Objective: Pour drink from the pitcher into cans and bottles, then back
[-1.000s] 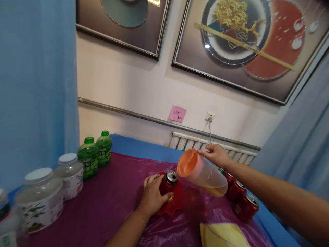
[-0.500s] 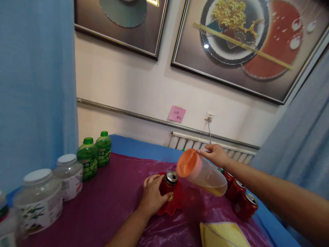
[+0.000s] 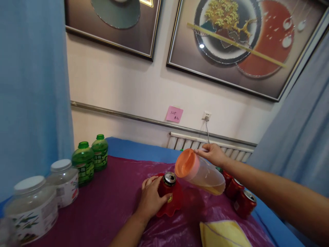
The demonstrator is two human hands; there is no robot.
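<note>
Steady upright red metal can (image 3: 168,184) within curled fingers of left hand (image 3: 151,198); tilt translucent orange-lidded plastic jug (image 3: 205,174) gradually, with clenched fingers of right hand (image 3: 214,155).

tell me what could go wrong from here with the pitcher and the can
Liquid could miss the small opening of the red can and wet the purple covering, since the pitcher is tilted with its orange lid close to the can. The lid might also bump the can, though the left hand holds it. If the right hand slipped, the pitcher could drop, as nothing else visibly supports it.
</note>
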